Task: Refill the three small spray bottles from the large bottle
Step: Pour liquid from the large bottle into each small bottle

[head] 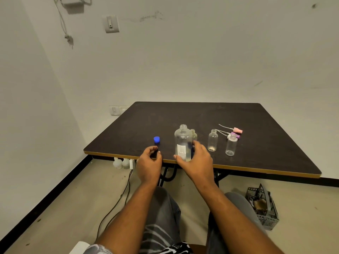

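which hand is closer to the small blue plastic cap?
Left. The left hand sits just in front of the small blue plastic cap, not touching; the right hand is further right, wrapped round the large clear plastic bottle.

Table (201, 114) top v. dark brown, tan edge strip. Cap (156, 139) bright blue. Big bottle (182, 138) clear, white label (181, 151) w/ dark print. Small bottles (212, 140) clear. Spray heads (238, 130): pink, purple, white; tubes whitish. Wall (183, 61) off-white, floor (73, 198) beige, skirting (45, 198) blk. Basket (264, 208) grey lattice. Trousers (165, 208) grey; shirt (174, 248) blk/wht pattern.
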